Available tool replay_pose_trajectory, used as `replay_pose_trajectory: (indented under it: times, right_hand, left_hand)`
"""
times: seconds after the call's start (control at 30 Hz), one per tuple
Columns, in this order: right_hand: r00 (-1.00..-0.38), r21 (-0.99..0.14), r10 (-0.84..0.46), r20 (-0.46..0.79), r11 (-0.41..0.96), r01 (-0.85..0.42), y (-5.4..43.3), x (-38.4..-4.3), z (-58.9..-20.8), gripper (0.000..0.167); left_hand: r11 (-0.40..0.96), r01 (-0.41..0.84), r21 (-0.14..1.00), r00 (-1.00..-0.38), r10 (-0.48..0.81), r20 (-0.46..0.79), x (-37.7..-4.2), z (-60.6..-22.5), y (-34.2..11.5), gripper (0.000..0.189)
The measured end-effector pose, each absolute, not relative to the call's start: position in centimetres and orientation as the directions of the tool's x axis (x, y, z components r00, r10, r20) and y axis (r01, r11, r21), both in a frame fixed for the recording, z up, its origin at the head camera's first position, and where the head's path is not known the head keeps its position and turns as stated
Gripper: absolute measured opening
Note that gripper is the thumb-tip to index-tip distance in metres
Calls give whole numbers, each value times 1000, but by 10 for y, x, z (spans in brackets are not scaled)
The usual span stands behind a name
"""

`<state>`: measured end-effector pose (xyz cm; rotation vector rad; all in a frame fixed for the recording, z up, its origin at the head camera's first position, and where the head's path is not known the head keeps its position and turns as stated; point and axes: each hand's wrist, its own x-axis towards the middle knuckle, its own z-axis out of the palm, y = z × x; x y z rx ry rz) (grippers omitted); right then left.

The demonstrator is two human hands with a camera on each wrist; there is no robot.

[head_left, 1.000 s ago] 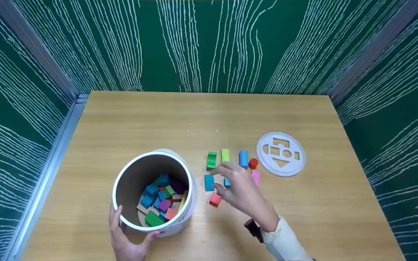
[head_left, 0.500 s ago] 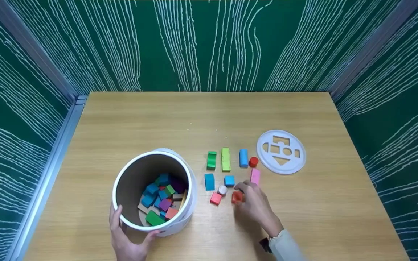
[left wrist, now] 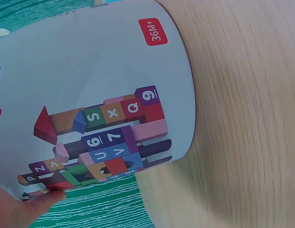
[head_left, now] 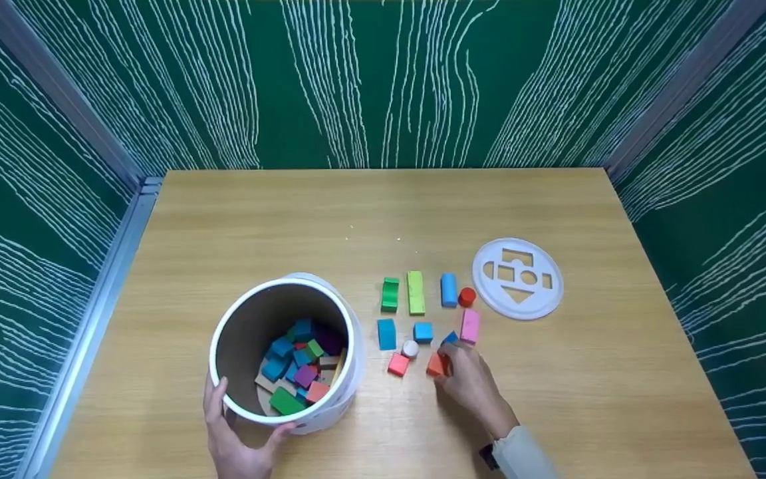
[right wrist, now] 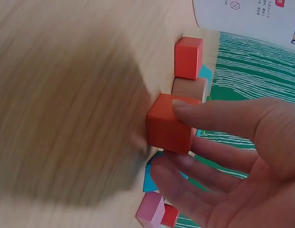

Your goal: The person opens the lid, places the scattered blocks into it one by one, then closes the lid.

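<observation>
My left hand (head_left: 243,446) holds the tilted white round bucket (head_left: 350,313) at its rim, with fingers on the left and thumb at the front. In the left wrist view the bucket's printed side (left wrist: 80,61) fills much of the picture. Inside lie several coloured blocks, among them a green block (head_left: 286,401). My right hand (head_left: 469,382) pinches an orange block (right wrist: 168,123), thumb on its top edge, low over the table. Close to the fingertips is a blue triangular block (head_left: 449,337), partly covered. A red block (head_left: 397,364) and a pale cylinder (head_left: 410,348) lie to the left.
Behind the right hand are a pink block (head_left: 469,326), a red cylinder (head_left: 467,297), a blue cylinder (head_left: 448,290), a lime block (head_left: 415,293), a green curved block (head_left: 389,295) and two blue blocks (head_left: 423,331). A white lid (head_left: 516,309) with shaped holes lies farther right.
My right hand has moved right and toward me from above the left blocks to the orange block. The pale cylinder and lime block have come into full view. My left hand stays on the bucket.
</observation>
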<state>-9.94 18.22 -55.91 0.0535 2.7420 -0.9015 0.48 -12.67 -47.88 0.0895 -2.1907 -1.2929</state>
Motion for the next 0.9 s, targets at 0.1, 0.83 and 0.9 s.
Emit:
replay_pose_trajectory:
  times: [0.1,0.83,0.9]
  right_hand:
    - [-967,-586,-50,-248,803,109,183,-99,-560,43]
    - [-979,-676,-19,-201,727,125,187,-90,-565,37]
    - [-975,-680,-12,-222,718,146,187,-90,-565,37]
  left_hand:
    - [524,237,818,-825,-336,454,5,-475,-126,96]
    - [504,207,839,-832,-361,422,3,-513,-138,103]
    - [517,195,833,-835,-359,418,3,-511,-137,102]
